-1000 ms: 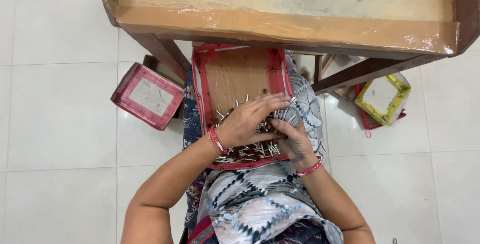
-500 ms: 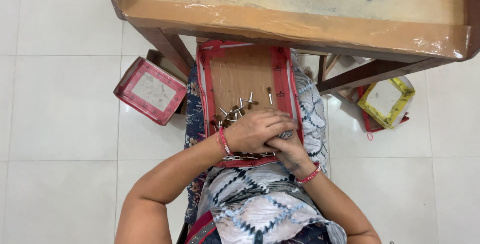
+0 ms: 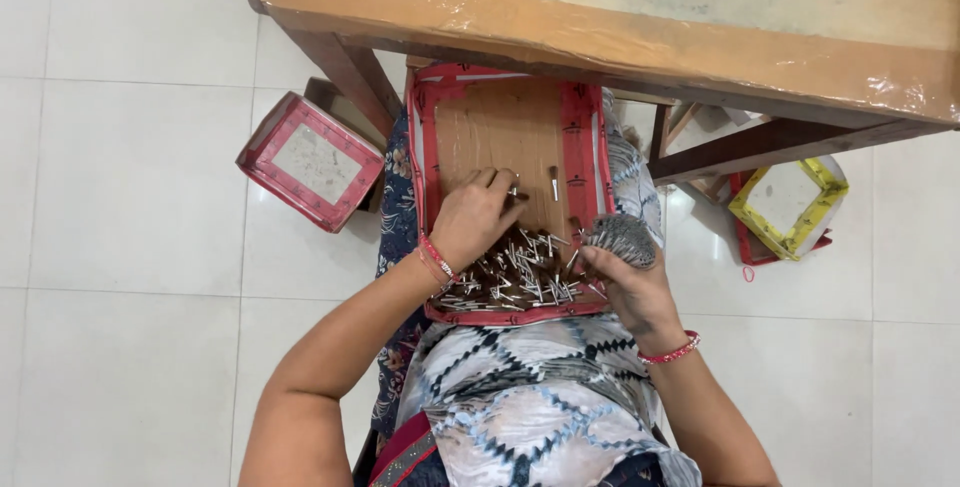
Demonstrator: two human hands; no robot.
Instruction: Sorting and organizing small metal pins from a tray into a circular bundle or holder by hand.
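Observation:
A shallow cardboard tray with red taped edges rests on my lap. A heap of small metal pins lies at its near end, and one stray pin lies farther up. My left hand lies palm down on the tray floor, fingertips touching a few pins near the middle. My right hand is at the tray's right edge, closed around a gathered bundle of pins whose ends stick up together.
A wooden table covered in plastic film stands just beyond the tray, its legs slanting down to the white tiled floor. A red-edged box sits on the floor at left, a yellow-edged box at right.
My hands were together over the pin heap. Now the left has slid up the tray floor, and the right has drawn off to the right edge with a bundle of pins.

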